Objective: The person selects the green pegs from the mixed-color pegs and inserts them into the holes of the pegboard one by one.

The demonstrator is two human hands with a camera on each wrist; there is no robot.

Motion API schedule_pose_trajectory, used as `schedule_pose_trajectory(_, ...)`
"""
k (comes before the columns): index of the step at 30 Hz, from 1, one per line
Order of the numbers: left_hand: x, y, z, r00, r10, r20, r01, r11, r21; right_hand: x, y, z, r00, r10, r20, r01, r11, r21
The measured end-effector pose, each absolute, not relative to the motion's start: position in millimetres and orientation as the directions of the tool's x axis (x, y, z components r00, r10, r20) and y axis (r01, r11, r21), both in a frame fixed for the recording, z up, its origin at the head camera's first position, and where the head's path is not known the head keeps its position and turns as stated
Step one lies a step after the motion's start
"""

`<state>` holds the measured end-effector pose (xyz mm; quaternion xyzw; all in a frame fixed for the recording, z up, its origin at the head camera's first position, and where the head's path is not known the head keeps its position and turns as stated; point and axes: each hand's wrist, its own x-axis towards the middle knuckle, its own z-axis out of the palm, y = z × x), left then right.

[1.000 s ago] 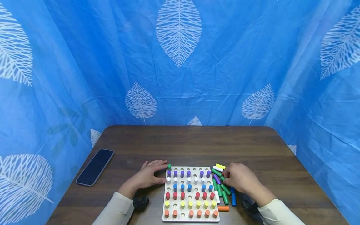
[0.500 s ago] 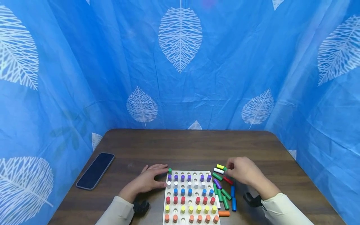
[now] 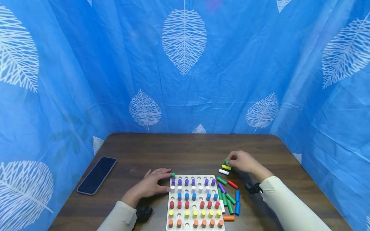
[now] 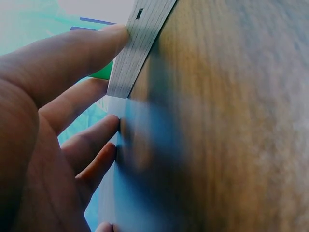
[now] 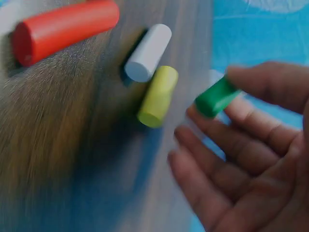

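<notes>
The right hand [image 3: 242,162] pinches a green peg [image 5: 217,98] between thumb and fingertips, its other fingers spread. Just on the near side of those fingertips lie a yellow peg [image 5: 159,95], then a white peg [image 5: 147,54], with a red peg [image 3: 232,184] farther toward the person, by other loose pegs [image 3: 230,198]. The left hand [image 3: 151,186] has its fingers apart, the thumb resting on the edge of the board [image 4: 134,55]. Beside its index fingertip stands the corner peg [image 3: 173,175]; whether they touch is hard to tell.
</notes>
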<state>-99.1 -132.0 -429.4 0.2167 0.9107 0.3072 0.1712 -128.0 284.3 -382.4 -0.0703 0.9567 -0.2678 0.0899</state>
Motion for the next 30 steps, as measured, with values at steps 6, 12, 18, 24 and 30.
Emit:
schedule_pose_trajectory(6,-103,-131,-430,-0.838,0.520,-0.169,0.315,0.712,0.628,-140,284,-392,-0.951,-0.230,-0.204,-0.062,0.794,-0.605)
schedule_pose_trajectory(12,-102,-133,-429,-0.843,0.511,-0.167,0.317,0.723,0.614,-129,271,-392,-0.941,-0.255,-0.225,-0.067,0.789,-0.611)
schedule_pose_trajectory(18,-98,-135,-430,-0.843,0.508,-0.180,0.297,0.717,0.631,-117,262,-393,-0.919,-0.316,-0.236,-0.100,0.765,-0.636)
schedule_pose_trajectory(24,-99,-136,-432,-0.834,0.527,-0.164,0.311,0.695,0.648,-114,261,-390,-0.906,-0.345,-0.244,-0.104,0.741,-0.664)
schedule_pose_trajectory(30,-100,-136,-431,-0.834,0.525,-0.170,0.307,0.698,0.647,-115,261,-387,-0.907,-0.329,-0.261,-0.076,0.740,-0.668)
